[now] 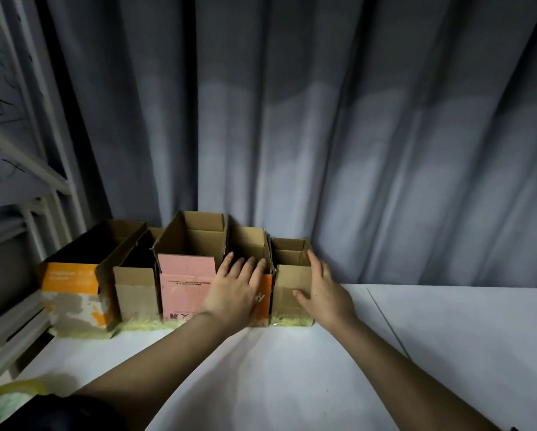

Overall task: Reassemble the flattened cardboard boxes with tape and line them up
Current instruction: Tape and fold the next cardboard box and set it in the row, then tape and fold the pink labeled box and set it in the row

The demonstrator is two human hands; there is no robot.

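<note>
Five open-topped cardboard boxes stand in a row at the far edge of a white table (292, 368), backed against a grey curtain (354, 135). From left to right: a wide box with an orange front (71, 293), a narrow plain brown box (135, 290), a taller box with a pink front (184, 284), a box with an orange lower front (265, 293) that is mostly hidden by a hand, and a small plain brown box (292, 284) at the right end. All five stand upright and squared, side against side, with yellowish tape showing along their bottom edges.

Judging from this, the task looks nearly finished: no flattened box is in view, and what seems left is only nudging the last boxes flush into line.

The left hand (233, 290) lies flat against the front of the fourth box, fingers straight and spread, fingertips reaching its top rim; it presses rather than grasps. The right hand (326, 290) rests against the right side and front corner of the small end box, fingers extended along its wall and thumb on its front face, relaxed rather than clenched around anything.

A roll of yellowish tape (9, 396) lies at the near left corner, well apart from the boxes. A white metal frame (43, 181) stands to the left.
</note>
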